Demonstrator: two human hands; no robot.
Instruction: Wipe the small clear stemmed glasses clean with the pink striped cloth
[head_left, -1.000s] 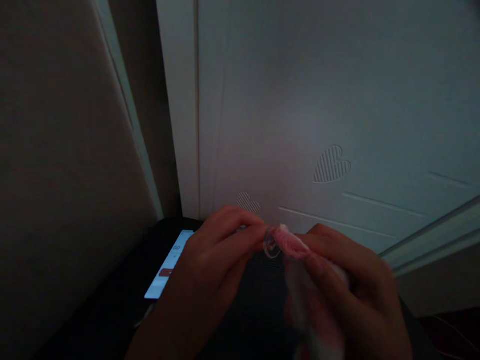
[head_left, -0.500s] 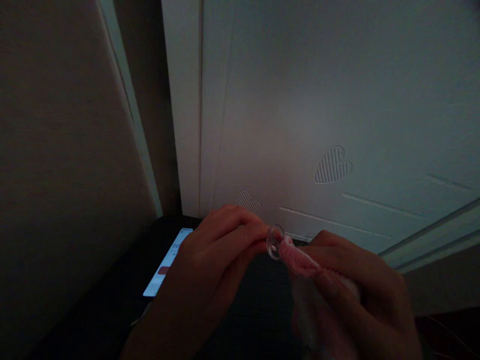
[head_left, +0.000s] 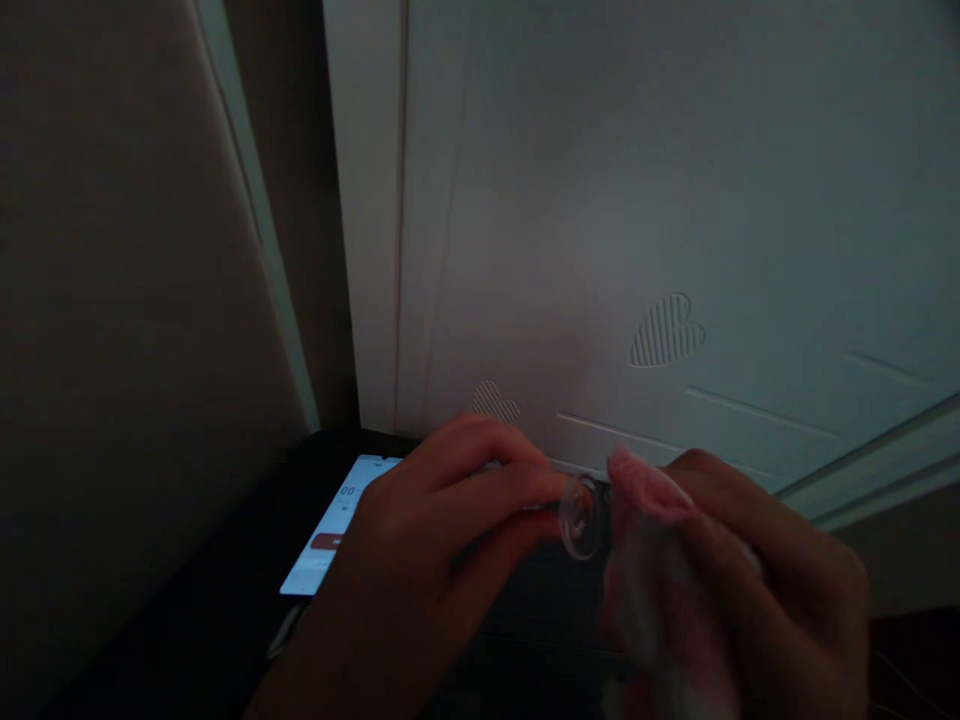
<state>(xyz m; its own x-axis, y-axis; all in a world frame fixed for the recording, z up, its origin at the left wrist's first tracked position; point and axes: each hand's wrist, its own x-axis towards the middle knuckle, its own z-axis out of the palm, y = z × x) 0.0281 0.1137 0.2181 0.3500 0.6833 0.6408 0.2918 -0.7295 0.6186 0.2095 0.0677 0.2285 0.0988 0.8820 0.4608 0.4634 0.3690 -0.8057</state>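
My left hand (head_left: 442, 520) pinches a small clear object (head_left: 580, 517) with a round rim. The rim faces right, and the rest of the object is hidden by my fingers, so I cannot tell its kind. In my right hand (head_left: 795, 590) is a bunched pink and white cloth (head_left: 660, 570), gripped between thumb and fingers, with its lower part hanging down. A bulge of the cloth stands just to the right of the rim, with a narrow gap between them.
A phone (head_left: 307, 572) with a lit screen lies on the dark surface (head_left: 187, 620) at left, partly behind my left hand. A white cable (head_left: 283, 632) runs near its lower end. Behind stands a white panel (head_left: 555, 220) with carved hearts; a brownish wall (head_left: 135, 300) rises at left.
The cloth, which was at the rim of the clear object, has come away to the right with my right hand. My left hand and the clear object have shifted slightly right and down.
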